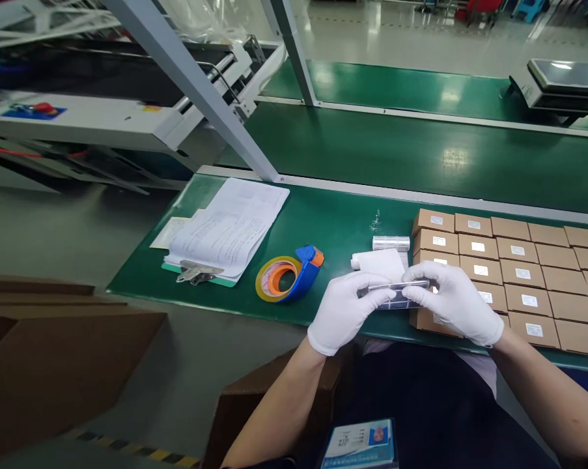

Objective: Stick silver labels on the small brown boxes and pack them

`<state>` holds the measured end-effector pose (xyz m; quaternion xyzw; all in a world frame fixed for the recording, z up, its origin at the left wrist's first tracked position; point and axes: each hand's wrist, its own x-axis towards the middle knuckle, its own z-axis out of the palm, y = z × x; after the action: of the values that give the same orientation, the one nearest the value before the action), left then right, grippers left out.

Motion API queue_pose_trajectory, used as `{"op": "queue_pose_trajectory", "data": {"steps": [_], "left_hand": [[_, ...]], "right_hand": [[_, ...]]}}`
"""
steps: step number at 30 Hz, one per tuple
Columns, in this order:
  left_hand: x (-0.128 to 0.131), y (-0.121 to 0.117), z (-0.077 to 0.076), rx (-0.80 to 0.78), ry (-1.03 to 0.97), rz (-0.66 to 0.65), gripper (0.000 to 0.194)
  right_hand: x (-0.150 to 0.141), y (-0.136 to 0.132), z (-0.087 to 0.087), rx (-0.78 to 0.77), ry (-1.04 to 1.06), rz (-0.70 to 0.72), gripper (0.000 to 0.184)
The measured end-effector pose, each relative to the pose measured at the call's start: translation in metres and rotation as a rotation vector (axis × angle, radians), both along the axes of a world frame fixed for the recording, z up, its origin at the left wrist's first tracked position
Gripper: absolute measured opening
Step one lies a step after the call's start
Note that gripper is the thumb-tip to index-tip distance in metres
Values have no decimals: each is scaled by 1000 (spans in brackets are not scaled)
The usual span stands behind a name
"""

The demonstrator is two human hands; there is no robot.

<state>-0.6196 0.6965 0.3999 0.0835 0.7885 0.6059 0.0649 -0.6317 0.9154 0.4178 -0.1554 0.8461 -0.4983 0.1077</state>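
My left hand (341,307), in a white glove, pinches one end of a shiny silvery roll (397,286). At its other end the gloved fingers of my right hand (457,301) are closed on it. A glossy dark strip (396,302) shows just below the roll; whether the two are joined I cannot tell. Right behind my hands a white roll (378,262) lies on the green table (323,215), with a silvery roll (390,243) beyond it. Small brown cardboard boxes (521,273) with white labels stand in rows beside and partly under my right hand.
Left of my hands sits a blue tape dispenser (301,279) with a tape roll. A clipboard (230,228) with papers lies farther left. A grey frame post (200,91) rises behind the table, before a green conveyor (396,143). Large cardboard boxes (54,358) stand at lower left.
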Motion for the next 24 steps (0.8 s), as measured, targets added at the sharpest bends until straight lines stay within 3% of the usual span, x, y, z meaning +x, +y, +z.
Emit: {"op": "queue_pose_trajectory", "data": {"steps": [6, 13, 19, 24], "left_hand": [[-1, 5, -5, -24, -38, -6, 8], [-5, 11, -10, 79, -172, 71, 18], [-5, 13, -13, 174, -286, 183, 28], [-5, 17, -14, 271, -349, 121, 33]], "right_hand": [[2, 7, -6, 27, -16, -28, 13], [7, 11, -13, 69, 9, -111, 15], [12, 18, -16, 186, 431, -190, 15], [21, 21, -21, 322, 793, -214, 23]]}}
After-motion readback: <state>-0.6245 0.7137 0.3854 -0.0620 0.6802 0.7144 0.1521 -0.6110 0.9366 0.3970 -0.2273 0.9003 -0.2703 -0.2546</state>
